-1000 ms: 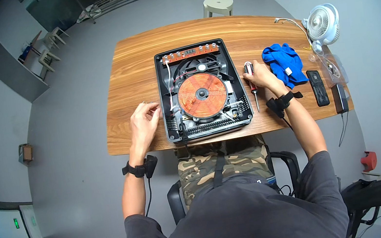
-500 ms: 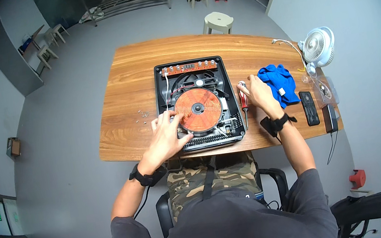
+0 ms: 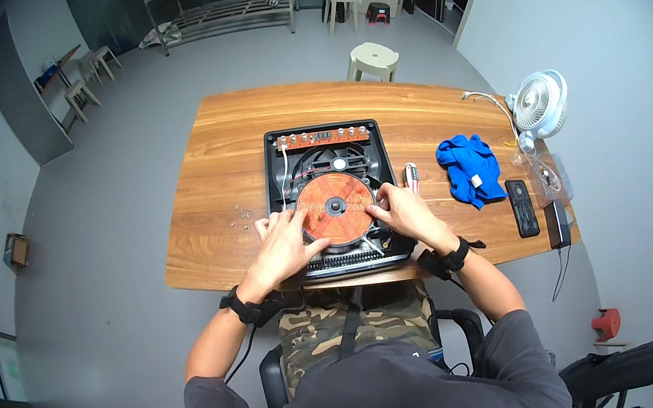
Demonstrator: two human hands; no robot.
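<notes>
An opened induction cooker lies on the table, its black housing (image 3: 376, 146) holding a round copper coil (image 3: 339, 230) with a dark centre. My left hand (image 3: 284, 246) grips the coil's left edge, thumb toward the near side and fingers bent along the rim. At the right edge, my right hand (image 3: 410, 214) has its thumb and fingers closed on the rim. An orange control board (image 3: 302, 142) spans the housing's far end, with a white cable running down from it. A red and white screwdriver (image 3: 411, 178) lies right of the housing, partly hidden by my right hand.
Several small screws (image 3: 243, 214) are scattered left of the housing on the wooden table (image 3: 202, 163). To the right are a blue cloth (image 3: 469, 170), a black oblong object (image 3: 522, 208), a clear plastic box (image 3: 550, 186) and a white fan (image 3: 539, 103). A stool (image 3: 373, 60) stands beyond.
My right hand has left the screwdriver and moved left to the coil's right edge. My left hand stays at the coil's left side. The whole view has shifted slightly.
</notes>
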